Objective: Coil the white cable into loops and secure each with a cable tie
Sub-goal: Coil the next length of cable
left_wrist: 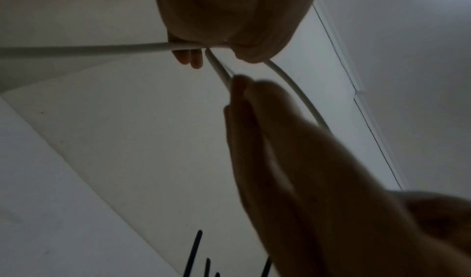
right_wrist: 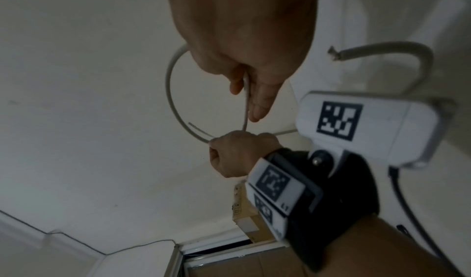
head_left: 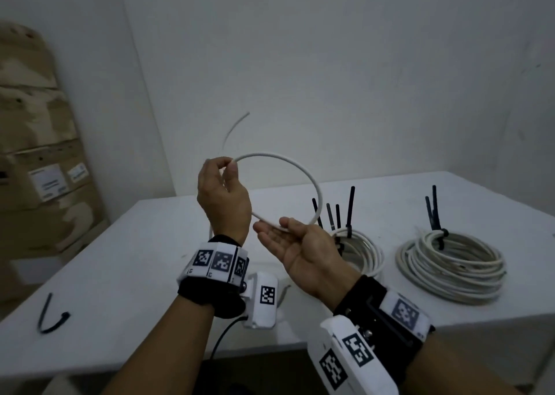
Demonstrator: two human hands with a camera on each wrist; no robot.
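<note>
A white cable (head_left: 303, 169) forms one loop in the air above the table. My left hand (head_left: 229, 168) is raised and pinches the top left of the loop between thumb and fingers. My right hand (head_left: 280, 229) lies palm up under the bottom of the loop, the thumb pressing the cable against the fingers. A free end (head_left: 232, 129) rises behind the left hand. In the left wrist view the cable (left_wrist: 89, 49) runs past the left fingertips (left_wrist: 239, 83). The right wrist view shows the loop (right_wrist: 169, 91) between both hands.
Two finished white coils (head_left: 365, 252) (head_left: 453, 262) with black ties sticking up lie on the white table (head_left: 120, 274) to the right. A loose black cable tie (head_left: 51, 319) lies at the left front. Cardboard boxes (head_left: 39, 154) stand against the left wall.
</note>
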